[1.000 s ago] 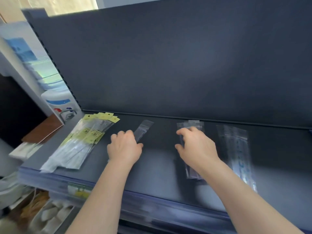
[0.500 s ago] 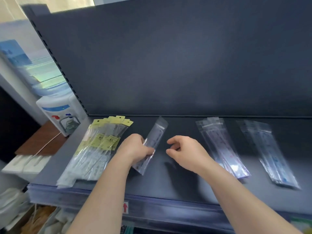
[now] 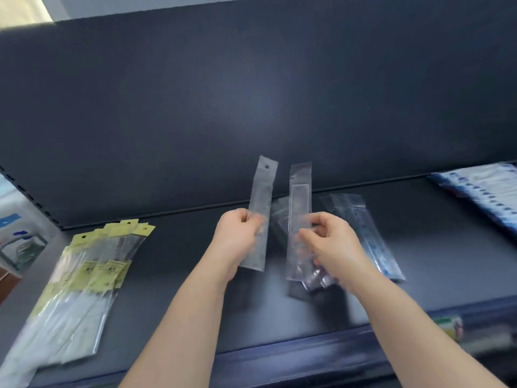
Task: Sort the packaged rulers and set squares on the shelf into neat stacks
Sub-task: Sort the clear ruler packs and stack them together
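Note:
My left hand (image 3: pixel 236 238) grips a clear packaged ruler (image 3: pixel 261 200), held upright above the dark shelf (image 3: pixel 179 275). Beside it my right hand (image 3: pixel 331 242) holds a second clear packaged ruler (image 3: pixel 300 203), also upright, with more clear packs bunched under the palm. The two packs stand close together, a small gap between them. A pile of long yellow-headed ruler packs (image 3: pixel 89 278) lies fanned out at the shelf's left. Behind my right hand lies a stack of clear ruler packs with blue print (image 3: pixel 372 239).
More blue-printed packs (image 3: pixel 486 191) lie at the far right of the shelf. The dark back panel (image 3: pixel 251 93) rises right behind. A water dispenser (image 3: pixel 19 236) stands off the left end. A price label (image 3: pixel 447 326) sits on the shelf's front rail.
My left hand has lifted its clear ruler pack off the shelf and stood it upright. My right hand, empty before, now holds another clear pack. The view has shifted to the right.

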